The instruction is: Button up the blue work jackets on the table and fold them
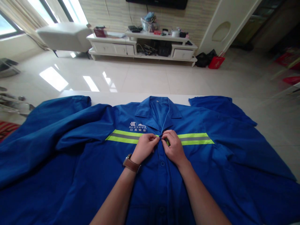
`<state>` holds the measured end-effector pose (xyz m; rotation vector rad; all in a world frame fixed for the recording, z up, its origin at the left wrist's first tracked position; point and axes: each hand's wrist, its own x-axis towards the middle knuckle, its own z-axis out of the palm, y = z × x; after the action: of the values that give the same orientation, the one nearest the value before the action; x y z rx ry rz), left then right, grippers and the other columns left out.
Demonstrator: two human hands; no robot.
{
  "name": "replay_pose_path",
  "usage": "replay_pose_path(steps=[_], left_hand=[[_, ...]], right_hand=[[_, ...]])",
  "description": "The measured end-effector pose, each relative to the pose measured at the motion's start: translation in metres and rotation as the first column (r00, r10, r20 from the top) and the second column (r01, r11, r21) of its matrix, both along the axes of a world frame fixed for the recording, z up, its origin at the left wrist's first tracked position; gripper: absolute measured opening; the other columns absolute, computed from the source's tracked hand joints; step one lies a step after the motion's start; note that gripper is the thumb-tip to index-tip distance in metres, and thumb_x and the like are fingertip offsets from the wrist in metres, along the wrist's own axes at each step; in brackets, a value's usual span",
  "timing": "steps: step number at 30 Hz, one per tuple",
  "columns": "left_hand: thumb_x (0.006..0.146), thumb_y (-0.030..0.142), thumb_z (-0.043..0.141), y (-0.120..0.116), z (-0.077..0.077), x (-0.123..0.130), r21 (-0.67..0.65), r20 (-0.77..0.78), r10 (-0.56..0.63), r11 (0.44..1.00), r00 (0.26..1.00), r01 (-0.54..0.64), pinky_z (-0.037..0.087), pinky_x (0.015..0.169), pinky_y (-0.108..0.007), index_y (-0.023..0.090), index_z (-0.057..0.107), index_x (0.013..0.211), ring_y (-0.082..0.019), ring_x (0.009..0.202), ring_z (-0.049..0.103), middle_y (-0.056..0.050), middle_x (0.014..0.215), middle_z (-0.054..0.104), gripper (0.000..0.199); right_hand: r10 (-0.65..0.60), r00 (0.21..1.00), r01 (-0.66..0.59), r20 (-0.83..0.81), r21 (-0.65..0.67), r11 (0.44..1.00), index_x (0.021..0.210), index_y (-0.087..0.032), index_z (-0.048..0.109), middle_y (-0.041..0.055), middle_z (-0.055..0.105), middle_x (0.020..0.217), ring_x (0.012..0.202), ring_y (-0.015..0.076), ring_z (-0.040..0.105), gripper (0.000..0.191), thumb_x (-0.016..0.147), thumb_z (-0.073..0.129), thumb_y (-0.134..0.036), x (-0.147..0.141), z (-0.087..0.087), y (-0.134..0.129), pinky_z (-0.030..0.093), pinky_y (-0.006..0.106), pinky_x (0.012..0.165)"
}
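Observation:
A blue work jacket [206,168] lies spread face up, its collar at the far side and sleeves out to both sides. A yellow-green reflective stripe [197,139] crosses its chest, below a white printed logo [137,126]. My left hand [147,145], with a brown-strapped watch [132,163] at the wrist, pinches the front placket at stripe height. Close beside it my right hand [172,146] also pinches the placket edge, fingers curled. The fingertips hide whatever button is between them. Lower on the placket a button [162,163] shows.
Under the jacket is a white tabletop [103,99], its far edge showing. Beyond the tiled floor stand a white TV cabinet [112,48] with various items and a pale bench [65,36]. A red bag [216,62] sits by the cabinet's right end.

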<state>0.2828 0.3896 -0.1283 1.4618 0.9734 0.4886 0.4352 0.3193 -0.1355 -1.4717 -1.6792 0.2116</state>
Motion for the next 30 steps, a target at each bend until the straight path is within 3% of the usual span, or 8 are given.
replay_pose_path(steps=[3, 6, 14, 30], left_hand=[[0.087, 0.047, 0.057, -0.0006, -0.0006, 0.0020, -0.138, 0.105, -0.053, 0.988, 0.993, 0.068, 0.030, 0.037, -0.020, 0.016, 0.062, 0.074, -0.009, 0.036, 0.048, 0.001, 0.058, 0.061, 0.034], [0.086, 0.047, 0.059, -0.0021, 0.0008, 0.0045, -0.190, 0.149, -0.019, 0.981, 0.989, 0.047, 0.030, 0.038, -0.019, 0.016, 0.061, 0.074, -0.008, 0.036, 0.046, 0.002, 0.054, 0.059, 0.033], [0.081, 0.045, 0.063, -0.0035, 0.0057, 0.0068, -0.202, 0.161, 0.112, 0.976, 0.981, -0.078, 0.026, 0.040, -0.018, 0.017, 0.057, 0.065, -0.005, 0.038, 0.040, 0.004, 0.051, 0.054, 0.033], [0.077, 0.052, 0.069, -0.0014, 0.0065, 0.0054, -0.249, 0.254, 0.112, 0.967, 0.961, -0.047, 0.024, 0.041, -0.019, 0.016, 0.058, 0.072, -0.004, 0.039, 0.038, 0.005, 0.053, 0.054, 0.039]], right_hand=[[-0.003, 1.000, 0.003, -0.003, 0.013, 1.000, 0.089, -0.022, 0.055, 0.0074, 0.060, 0.097, 0.097, 0.0232, 0.057, 0.015, 0.089, 0.053, -0.007, 0.0004, 0.0003, 0.0002, 0.047, 0.038, 0.087], [-0.006, 1.000, 0.006, -0.011, 0.017, 1.000, 0.090, -0.022, 0.056, 0.0075, 0.060, 0.098, 0.097, 0.0230, 0.058, 0.014, 0.090, 0.053, -0.008, 0.0007, 0.0011, 0.0004, 0.048, 0.038, 0.088], [-0.036, 0.998, 0.037, -0.044, 0.023, 0.999, 0.098, -0.023, 0.059, 0.0080, 0.061, 0.102, 0.101, 0.0229, 0.060, 0.014, 0.090, 0.056, -0.013, -0.0018, 0.0049, -0.0005, 0.051, 0.038, 0.089], [-0.101, 0.995, 0.099, 0.003, 0.142, 0.985, 0.105, -0.027, 0.073, 0.0075, 0.066, 0.108, 0.098, 0.0210, 0.067, 0.024, 0.091, 0.058, -0.014, -0.0036, 0.0004, -0.0039, 0.058, 0.037, 0.086]])
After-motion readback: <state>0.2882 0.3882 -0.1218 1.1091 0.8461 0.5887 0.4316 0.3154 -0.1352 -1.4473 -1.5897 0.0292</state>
